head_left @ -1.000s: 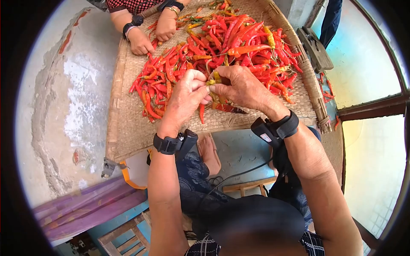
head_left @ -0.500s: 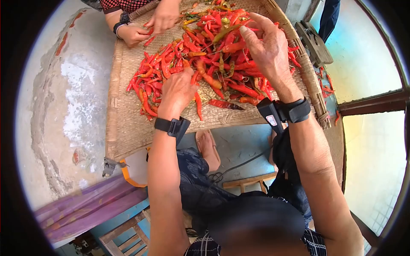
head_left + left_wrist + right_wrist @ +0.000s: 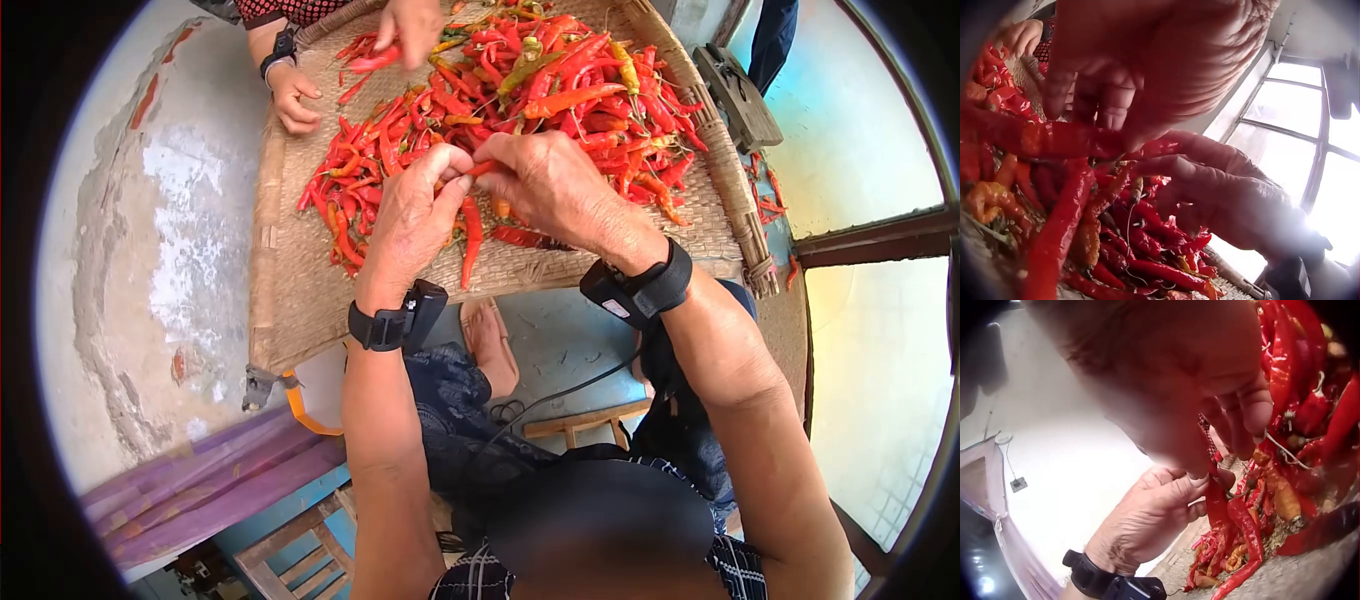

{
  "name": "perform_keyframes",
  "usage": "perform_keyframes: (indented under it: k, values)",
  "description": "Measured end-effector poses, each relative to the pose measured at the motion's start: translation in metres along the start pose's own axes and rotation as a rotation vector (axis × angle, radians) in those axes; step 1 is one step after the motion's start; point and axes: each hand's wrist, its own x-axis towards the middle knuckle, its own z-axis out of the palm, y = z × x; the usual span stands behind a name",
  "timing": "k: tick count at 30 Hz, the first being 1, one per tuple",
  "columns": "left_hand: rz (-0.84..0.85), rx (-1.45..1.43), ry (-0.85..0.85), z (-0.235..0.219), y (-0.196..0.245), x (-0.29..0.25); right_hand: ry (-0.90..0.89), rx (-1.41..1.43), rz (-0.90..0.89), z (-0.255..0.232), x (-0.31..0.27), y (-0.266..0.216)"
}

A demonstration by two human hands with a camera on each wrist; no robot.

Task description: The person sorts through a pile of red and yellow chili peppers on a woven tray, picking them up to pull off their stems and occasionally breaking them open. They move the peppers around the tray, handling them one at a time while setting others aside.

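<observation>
My left hand (image 3: 412, 215) and right hand (image 3: 560, 190) meet over the near part of a chili pile (image 3: 580, 145). Between their fingertips is a red chili pepper (image 3: 484, 168), pinched by both thumbs and forefingers. The left wrist view shows red chili (image 3: 1063, 139) stretching left from my left fingers, with the right hand (image 3: 1210, 181) pinching at its right. Below the hands, another red chili (image 3: 471, 245) and a dark red one (image 3: 524, 238) lie on the woven tray (image 3: 300, 310). Fingers partly hide the held pepper.
Across the tray, another person's hand (image 3: 412, 30) is blurred beside red chilies (image 3: 375, 60); their other hand (image 3: 295, 98) rests near the tray's edge. A plastered wall (image 3: 180, 220) stands left, a window (image 3: 870, 380) right. A wooden stool (image 3: 585, 420) is below.
One second ago my hands were together on yellowish chili. Half a second ago they were apart over the pile; now they have come together on a red one. The other person's hands have shifted.
</observation>
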Motion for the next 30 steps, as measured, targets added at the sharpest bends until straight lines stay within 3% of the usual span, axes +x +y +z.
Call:
perform_keyframes:
  k: [2, 12, 16, 19, 21, 22, 25, 26, 30]
  values:
    - [-0.020, -0.024, 0.011, -0.003, -0.005, 0.000, -0.057, -0.004, 0.098, -0.005, 0.005, 0.001]
    - [-0.041, 0.012, 0.091, -0.013, -0.024, 0.003, 0.101, -0.033, 0.096, -0.026, 0.020, 0.005]
    - [-0.074, 0.039, 0.170, -0.017, -0.039, 0.006, 0.350, 0.267, 0.207, -0.033, 0.027, 0.021]
    - [-0.089, 0.002, 0.223, -0.016, -0.041, 0.007, 0.458, 0.333, 0.339, -0.044, 0.029, 0.019]
    - [-0.086, -0.048, 0.259, -0.015, -0.039, 0.008, 0.410, -0.077, 0.467, -0.051, 0.027, 0.011]
    - [-0.090, -0.135, 0.295, -0.016, -0.037, 0.009, 0.412, -0.078, 0.468, -0.048, 0.026, 0.009]
    - [-0.021, -0.218, 0.379, -0.013, -0.024, 0.010, 0.286, 0.200, 0.072, -0.023, 0.021, 0.010]
    - [0.052, -0.211, 0.426, -0.011, -0.017, 0.011, 0.035, 0.211, 0.207, -0.019, 0.015, 0.010]
    - [0.148, -0.212, 0.444, 0.001, 0.004, 0.007, -0.048, 0.242, 0.201, 0.002, 0.006, -0.005]
